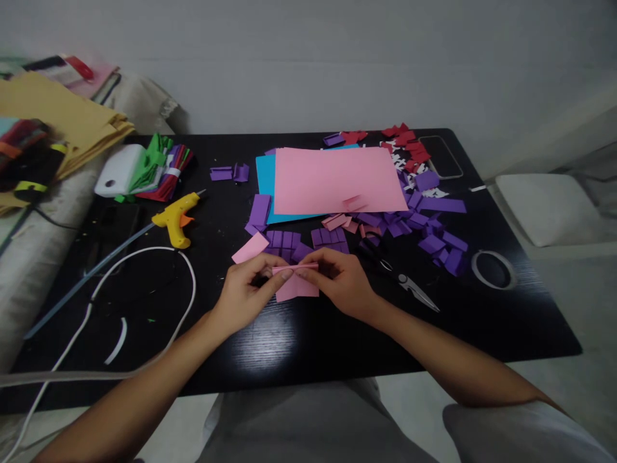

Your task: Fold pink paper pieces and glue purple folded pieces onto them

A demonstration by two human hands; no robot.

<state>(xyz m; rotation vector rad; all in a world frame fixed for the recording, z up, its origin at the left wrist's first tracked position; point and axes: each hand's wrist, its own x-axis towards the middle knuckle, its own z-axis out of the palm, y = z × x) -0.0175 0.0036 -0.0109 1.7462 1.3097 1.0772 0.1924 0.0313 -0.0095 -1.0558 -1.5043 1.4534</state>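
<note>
A small piece of pink paper (297, 288) is pinched between both hands, with a folded strip along its upper edge. My left hand (250, 286) grips that edge from the left, thumb on top. From the other side my right hand (340, 280) holds it the same way, its thumb close to the left one. Just beyond my hands lie folded purple paper pieces (283, 243) and a loose pink strip (250, 248). A large pink sheet (332, 180) rests over a blue sheet (265, 186) farther back.
Scissors (417, 290) lie open right of my right hand, near a tape roll (492, 270). Purple, red and white scraps (434, 238) spread along the right. A yellow glue gun (176, 220) with a long blue stick and a white cable (191, 283) occupy the left.
</note>
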